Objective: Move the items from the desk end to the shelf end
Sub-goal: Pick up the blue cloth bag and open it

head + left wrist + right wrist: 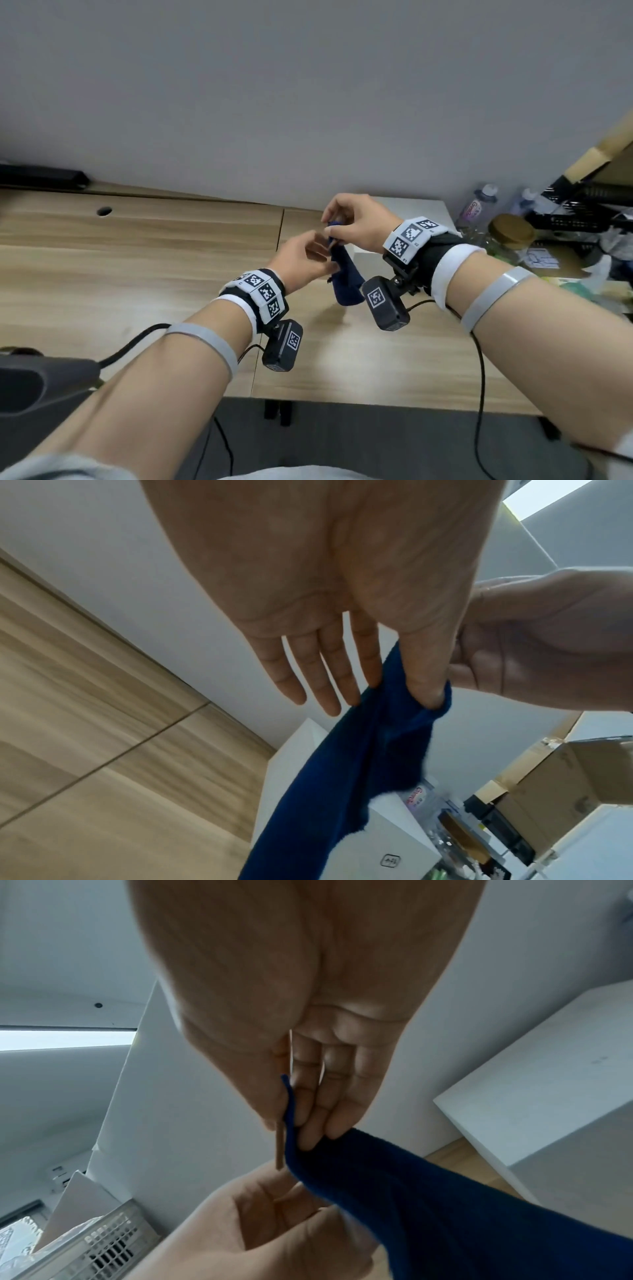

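Cloth: a dark blue cloth (346, 274), soft and napped, hanging in a narrow, loosely folded strip with a slightly frayed lower edge; it is lifted clear of the desk, in the middle of the head view, between the two hands.
Right hand: the right hand (356, 222) pinches the cloth's top edge between thumb and fingertips, fingers curled; in the right wrist view a thin tan strip (280, 1148) shows beside the pinched edge, what it is cannot be told.
Left hand: the left hand (301, 260) sits just below and left of the right one; in the left wrist view its thumb and forefinger nip the cloth while the other fingers (308, 669) stretch out straight.
Desk: a light wood-grain desk (137, 260) fills the lower half of the head view, with a white box (421, 212) on it behind the hands.
Writing: a small rounded-square mark on the white box's side in the left wrist view, its characters too small to read; a clear bottle (478, 205) at the right of the head view carries a pink label whose letters are blurred.
Right edge: a jar with a tan lid (512, 231) and black mesh baskets (582, 205) in the clutter at the right.
Wrists: bands of black-and-white square markers on both wrists.
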Tool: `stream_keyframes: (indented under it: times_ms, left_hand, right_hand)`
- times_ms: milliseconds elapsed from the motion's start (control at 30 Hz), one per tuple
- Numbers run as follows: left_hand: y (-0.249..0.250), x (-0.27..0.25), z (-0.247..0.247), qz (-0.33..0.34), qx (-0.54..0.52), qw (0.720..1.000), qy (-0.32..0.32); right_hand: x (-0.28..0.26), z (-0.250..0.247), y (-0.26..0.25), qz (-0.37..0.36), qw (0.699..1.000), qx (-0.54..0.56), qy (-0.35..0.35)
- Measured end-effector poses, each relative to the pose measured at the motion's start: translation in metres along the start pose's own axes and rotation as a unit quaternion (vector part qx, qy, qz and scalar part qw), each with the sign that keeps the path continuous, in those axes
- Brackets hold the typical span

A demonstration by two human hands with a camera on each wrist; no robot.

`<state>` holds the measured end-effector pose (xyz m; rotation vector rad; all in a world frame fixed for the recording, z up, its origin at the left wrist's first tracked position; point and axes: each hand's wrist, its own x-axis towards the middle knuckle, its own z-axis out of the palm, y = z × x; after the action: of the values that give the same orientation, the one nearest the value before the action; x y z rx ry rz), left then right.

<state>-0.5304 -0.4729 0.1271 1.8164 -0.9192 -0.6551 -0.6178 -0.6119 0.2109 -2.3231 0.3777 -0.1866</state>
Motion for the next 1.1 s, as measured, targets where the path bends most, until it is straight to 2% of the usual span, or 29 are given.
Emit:
stream_keyframes:
  times_ms: [133,333,433,500,633,700,833,933,1000,1100]
  left_hand:
    - [0.005,0.006,0.004,0.011,-0.093,0.996,0.004]
    - [0.004,0.003,0.001,0.010,-0.034,0.998,-0.044]
    - [-0.004,0.004,0.001,0.038,0.053,0.998,0.016]
    - [-0.003,0.004,0.000,0.035,0.066,0.996,0.041]
    - [0.004,0.010,-0.005,0.022,0.114,0.989,0.090]
    - [0.006,0.015,-0.008,-0.005,0.113,0.988,0.106]
    - [0.007,0.017,-0.007,-0.064,0.008,0.991,0.115]
    - [0.014,0.015,0.000,-0.074,-0.057,0.985,0.147]
    - [0.019,0.012,0.005,-0.067,-0.093,0.982,0.152]
    - [0.028,0.005,0.010,-0.042,-0.041,0.986,0.157]
  right_hand:
    - [0.004,-0.010,-0.004,0.036,0.998,-0.005,0.052]
    - [-0.004,-0.015,-0.008,0.135,0.975,0.149,0.100]
    - [-0.010,-0.017,-0.006,0.159,0.963,0.184,0.115]
    - [-0.012,-0.022,-0.001,0.175,0.958,0.192,0.120]
    - [-0.012,-0.031,0.010,0.193,0.953,0.219,0.079]
    - [-0.010,-0.033,0.014,0.185,0.950,0.245,0.054]
    - [-0.006,-0.038,0.021,0.153,0.946,0.285,-0.006]
    - [-0.001,-0.041,0.022,0.099,0.952,0.284,-0.053]
    - [0.003,-0.042,0.019,0.068,0.963,0.257,-0.043]
    - [0.012,-0.041,0.012,0.047,0.973,0.226,-0.020]
